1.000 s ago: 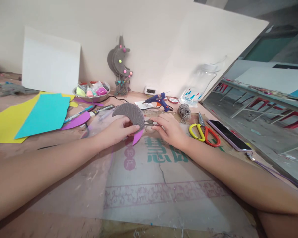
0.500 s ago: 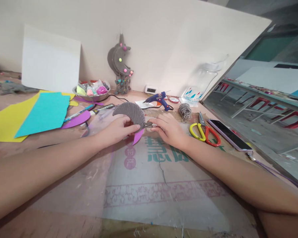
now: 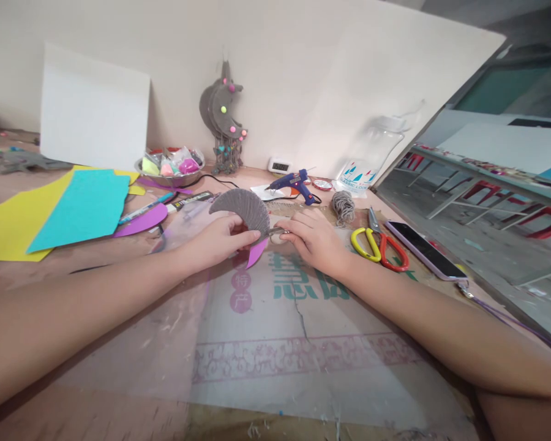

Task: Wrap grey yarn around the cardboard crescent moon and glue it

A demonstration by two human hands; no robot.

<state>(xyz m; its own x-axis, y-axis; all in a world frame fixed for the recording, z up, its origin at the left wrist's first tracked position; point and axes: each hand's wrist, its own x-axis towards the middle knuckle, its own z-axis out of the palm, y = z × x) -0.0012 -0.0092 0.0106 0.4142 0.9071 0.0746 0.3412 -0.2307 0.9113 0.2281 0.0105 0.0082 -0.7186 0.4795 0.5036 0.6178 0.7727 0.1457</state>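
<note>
My left hand (image 3: pixel 213 240) is closed on a crescent of purple card (image 3: pixel 243 211) that is mostly wrapped in grey yarn, with its bare purple tip pointing down at the mat. My right hand (image 3: pixel 313 240) is closed in a pinch at the crescent's right edge, gripping a small grey metal tool (image 3: pixel 275 232) that I take for small scissors. Both hands hover just above a clear plastic sheet (image 3: pixel 275 343) over printed cardboard.
Yellow-and-red scissors (image 3: pixel 380 247), a phone (image 3: pixel 423 249), a yarn ball (image 3: pixel 343 205), a blue glue gun (image 3: pixel 294 184) and a plastic jar (image 3: pixel 370 160) lie to the right. Coloured sheets (image 3: pixel 59 211), pens, a bowl of pompoms (image 3: pixel 169 168) and a finished crescent ornament (image 3: pixel 223 119) stand left and behind.
My right hand has slid a little to the left, closer against the crescent's edge. The left hand and the crescent have barely moved.
</note>
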